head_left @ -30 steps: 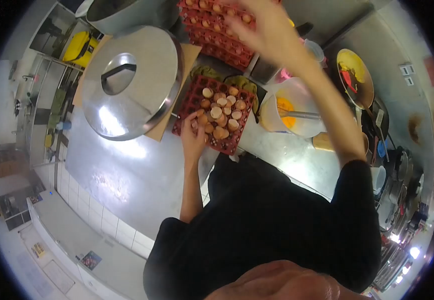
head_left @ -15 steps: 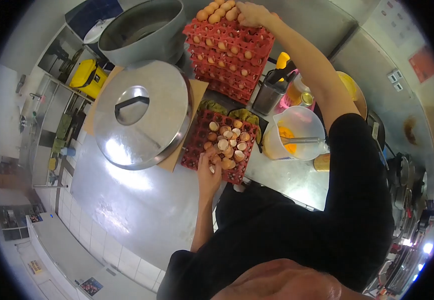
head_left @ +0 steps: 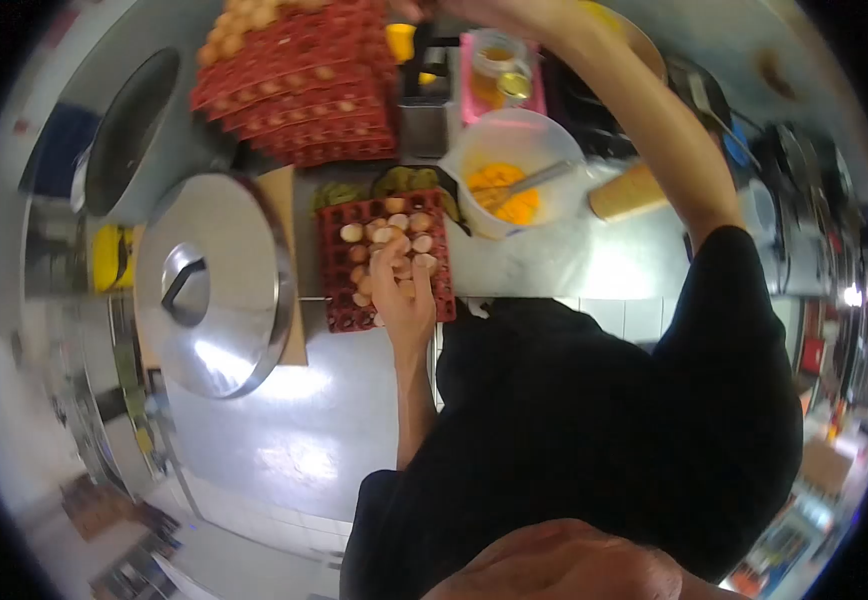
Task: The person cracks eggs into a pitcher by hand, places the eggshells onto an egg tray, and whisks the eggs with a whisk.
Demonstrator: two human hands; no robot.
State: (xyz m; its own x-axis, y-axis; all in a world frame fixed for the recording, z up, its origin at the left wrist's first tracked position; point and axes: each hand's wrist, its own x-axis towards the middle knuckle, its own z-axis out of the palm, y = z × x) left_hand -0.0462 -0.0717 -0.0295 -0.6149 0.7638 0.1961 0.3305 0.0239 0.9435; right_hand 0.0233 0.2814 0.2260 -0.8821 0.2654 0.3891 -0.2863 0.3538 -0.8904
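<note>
My left hand (head_left: 401,290) is over the red egg tray (head_left: 337,275), thumb and fingers apart among the cracked eggshells (head_left: 394,222). The fingertips touch the shells; nothing is plainly gripped. At the top edge, my right hand (head_left: 416,9) is blurred and partly cut off, right of the stacked red egg trays (head_left: 324,115). Whether it holds anything cannot be made out. Brown eggs (head_left: 244,25) fill the top of that stack. To the right of the shells stands a translucent plastic jug (head_left: 554,140) containing yellow egg yolks (head_left: 516,190) and a whisk (head_left: 544,176).
A large steel lid (head_left: 254,240) lies on cardboard at the left, beside a big grey pot (head_left: 169,120). Behind the jug are a metal utensil holder (head_left: 426,125) and a jar (head_left: 495,68) in a pink tray. A tan cylindrical container (head_left: 629,192) is at the right.
The view has swung, shifting the stack, lid and jug leftward. My right hand has left the eggs on top of the stack and is now to its right. My left hand stays at the shells.
</note>
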